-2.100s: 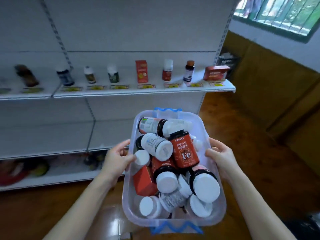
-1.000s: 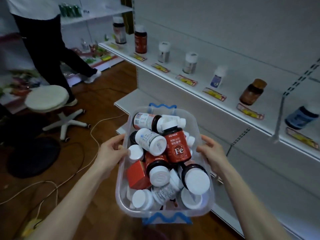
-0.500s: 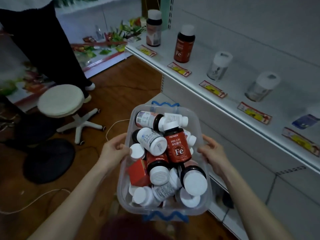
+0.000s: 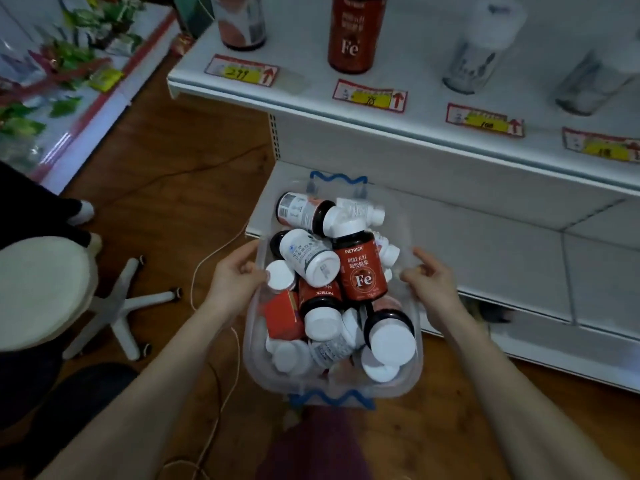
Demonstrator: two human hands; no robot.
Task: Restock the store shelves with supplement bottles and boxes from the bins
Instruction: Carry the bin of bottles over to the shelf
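Nearest the camera, two bare forearms reach forward and carry one clear plastic bin (image 4: 417,344) at waist height above the wooden floor, just in front of the white store shelves. The left hand (image 4: 235,282) grasps the bin's left rim with the thumb hooked over its edge. The right hand (image 4: 429,282) has its fingers curled on the right rim. The bin has two wavy blue handles, one at the near end (image 4: 330,400) and one at the far end (image 4: 337,176). Inside it lies a heap of supplement bottles, roughly a dozen, piled too deep for an exact count. On top are one red Fe bottle (image 4: 362,268), one white bottle (image 4: 311,256) beside it and one dark jar with a white lid (image 4: 389,336) nearer the camera. One red box (image 4: 282,315) is wedged against the left wall. To the left stands one white round stool (image 4: 38,292), and one pale cable (image 4: 207,254) trails over the floor. Past the bin is the lower shelf (image 4: 450,220). On the upper shelf (image 4: 304,84) stand four bottles: one dark bottle (image 4: 242,22), one red bottle marked Fe (image 4: 356,32) and two blurred pale ones (image 4: 481,46). Four price tags (image 4: 370,97) lie along the front edge of that upper shelf.
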